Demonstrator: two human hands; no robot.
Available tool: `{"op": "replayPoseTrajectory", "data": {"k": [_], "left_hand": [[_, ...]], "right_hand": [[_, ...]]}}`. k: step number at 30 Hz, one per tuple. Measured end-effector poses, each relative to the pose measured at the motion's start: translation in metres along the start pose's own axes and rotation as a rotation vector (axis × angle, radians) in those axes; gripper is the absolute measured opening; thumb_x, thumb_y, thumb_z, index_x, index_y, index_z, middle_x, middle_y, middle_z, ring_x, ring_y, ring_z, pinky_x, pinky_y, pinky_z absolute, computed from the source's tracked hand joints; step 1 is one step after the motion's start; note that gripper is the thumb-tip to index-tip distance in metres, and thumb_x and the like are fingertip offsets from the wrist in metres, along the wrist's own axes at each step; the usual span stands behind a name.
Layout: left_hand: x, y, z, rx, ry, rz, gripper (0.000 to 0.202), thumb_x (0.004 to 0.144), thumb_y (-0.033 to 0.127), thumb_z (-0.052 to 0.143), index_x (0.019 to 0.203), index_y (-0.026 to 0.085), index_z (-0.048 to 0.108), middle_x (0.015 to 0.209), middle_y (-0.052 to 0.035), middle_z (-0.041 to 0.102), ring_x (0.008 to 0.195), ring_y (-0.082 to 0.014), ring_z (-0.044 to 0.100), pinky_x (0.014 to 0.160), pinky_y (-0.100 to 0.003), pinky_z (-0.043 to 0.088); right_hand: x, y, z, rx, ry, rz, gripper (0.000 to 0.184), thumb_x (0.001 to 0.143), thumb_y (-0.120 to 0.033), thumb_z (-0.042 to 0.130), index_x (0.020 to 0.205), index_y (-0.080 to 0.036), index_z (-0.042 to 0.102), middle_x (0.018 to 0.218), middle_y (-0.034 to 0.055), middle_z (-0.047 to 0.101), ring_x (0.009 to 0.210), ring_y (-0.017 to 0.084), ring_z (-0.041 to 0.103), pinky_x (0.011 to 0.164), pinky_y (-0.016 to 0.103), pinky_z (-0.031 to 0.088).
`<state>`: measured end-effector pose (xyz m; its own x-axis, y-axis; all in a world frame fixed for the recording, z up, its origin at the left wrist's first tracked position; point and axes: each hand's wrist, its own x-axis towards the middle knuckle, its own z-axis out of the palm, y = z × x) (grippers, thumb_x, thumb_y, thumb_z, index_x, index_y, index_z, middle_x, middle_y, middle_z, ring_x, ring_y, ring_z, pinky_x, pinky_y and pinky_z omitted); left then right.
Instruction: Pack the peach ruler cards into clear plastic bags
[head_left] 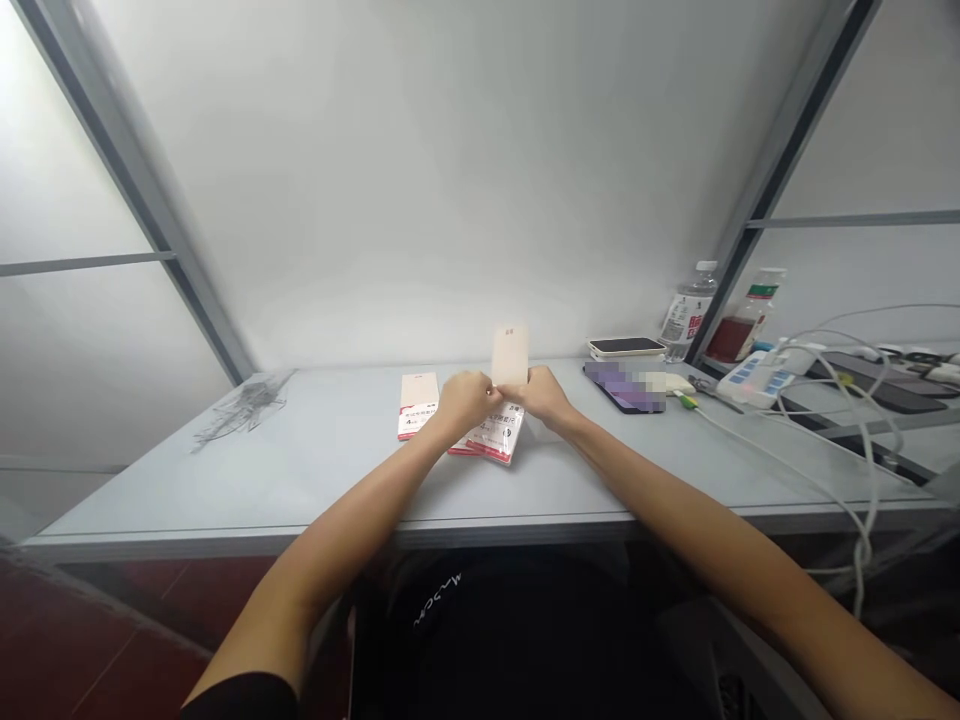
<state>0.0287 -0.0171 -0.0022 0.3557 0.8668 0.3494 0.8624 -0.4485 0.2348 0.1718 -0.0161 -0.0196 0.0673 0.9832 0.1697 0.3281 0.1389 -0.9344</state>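
Note:
Near the middle of the desk, my left hand [466, 402] and my right hand [547, 398] meet with fingers closed at the lower part of a pale pink packet [510, 352]. The packet stands up above my fingers, small dark print near its top. Right below my hands lie overlapping packets [491, 442] with white-and-red labels in clear wrap; my hands cover their upper parts, and I cannot tell whether the held packet joins them. Left of my left hand, another packet [418, 408], pale above and labelled below, lies flat on the desk.
A tangle of dark thin strands [251, 402] lies at the desk's left. On the right are a phone [627, 347], a purple blurred item [624, 387], a water bottle [686, 318], a bottle of red liquid [739, 325] and a white power strip [766, 375] with cables.

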Motion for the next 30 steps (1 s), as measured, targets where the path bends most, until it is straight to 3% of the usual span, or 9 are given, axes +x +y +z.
{"op": "replayPoseTrajectory", "data": {"k": [4,10,15,18,21,25,27,30], "left_hand": [[0.000,-0.001,0.007,0.034,0.037,-0.010,0.023,0.077,0.027,0.041,0.059,0.018,0.051,0.061,-0.0063,0.056,0.059,-0.0168,0.049,0.054,-0.028,0.029],[0.001,-0.006,0.000,-0.010,0.145,-0.026,0.015,0.083,0.029,0.037,0.082,0.018,0.048,0.084,-0.0074,0.059,0.075,-0.0186,0.054,0.062,-0.028,0.035],[0.000,-0.015,-0.004,-0.172,0.163,0.001,0.020,0.086,0.032,0.036,0.102,0.021,0.042,0.082,-0.0045,0.060,0.071,-0.0185,0.055,0.063,-0.028,0.037],[0.001,-0.019,-0.003,-0.297,0.205,-0.030,0.030,0.085,0.025,0.038,0.115,0.023,0.036,0.081,-0.0030,0.060,0.068,-0.0178,0.056,0.064,-0.028,0.039],[0.003,-0.021,-0.003,-0.474,0.181,-0.075,0.027,0.080,0.020,0.043,0.107,0.025,0.044,0.093,-0.0030,0.059,0.062,-0.0127,0.054,0.062,-0.027,0.042],[0.007,-0.020,-0.007,-0.932,-0.035,-0.083,0.009,0.076,0.022,0.046,0.080,0.017,0.052,0.091,-0.0049,0.058,0.071,-0.0125,0.056,0.063,-0.026,0.047],[0.007,-0.019,-0.009,-1.109,-0.106,-0.047,0.015,0.078,0.029,0.047,0.075,0.015,0.052,0.085,-0.0053,0.058,0.078,-0.0140,0.056,0.065,-0.027,0.049],[0.007,-0.019,-0.010,-1.150,-0.124,0.005,0.026,0.075,0.040,0.055,0.071,0.015,0.052,0.081,-0.0035,0.057,0.079,-0.0136,0.056,0.072,-0.029,0.049]], "right_hand": [[0.001,0.001,0.002,0.050,0.022,-0.038,0.015,0.056,-0.024,0.066,0.065,-0.012,0.066,0.064,0.0058,0.065,0.062,0.019,0.058,0.050,0.025,0.042],[0.002,-0.001,0.003,0.316,-0.023,-0.073,0.032,0.056,-0.027,0.072,0.084,-0.011,0.069,0.090,0.0114,0.070,0.080,0.025,0.064,0.064,0.031,0.050],[0.004,-0.002,-0.007,0.402,-0.186,-0.078,0.034,0.061,-0.029,0.073,0.090,-0.013,0.068,0.097,0.0111,0.069,0.087,0.026,0.064,0.074,0.036,0.050],[0.005,-0.001,-0.012,0.438,-0.273,-0.088,0.033,0.062,-0.030,0.073,0.092,-0.015,0.068,0.098,0.0099,0.069,0.088,0.026,0.064,0.077,0.038,0.049],[0.005,-0.001,-0.016,0.459,-0.352,-0.108,0.036,0.062,-0.032,0.074,0.093,-0.014,0.068,0.099,0.0104,0.069,0.089,0.027,0.063,0.079,0.039,0.049],[0.004,-0.004,-0.024,0.436,-0.376,-0.107,0.038,0.062,-0.034,0.074,0.094,-0.015,0.068,0.097,0.0099,0.069,0.086,0.025,0.064,0.076,0.037,0.049],[0.004,-0.004,-0.027,0.410,-0.367,-0.097,0.037,0.062,-0.033,0.074,0.095,-0.015,0.068,0.096,0.0090,0.070,0.085,0.023,0.064,0.074,0.034,0.049],[0.006,-0.003,-0.028,0.382,-0.382,-0.105,0.040,0.062,-0.034,0.075,0.096,-0.015,0.067,0.096,0.0080,0.070,0.085,0.023,0.064,0.071,0.032,0.050]]}}
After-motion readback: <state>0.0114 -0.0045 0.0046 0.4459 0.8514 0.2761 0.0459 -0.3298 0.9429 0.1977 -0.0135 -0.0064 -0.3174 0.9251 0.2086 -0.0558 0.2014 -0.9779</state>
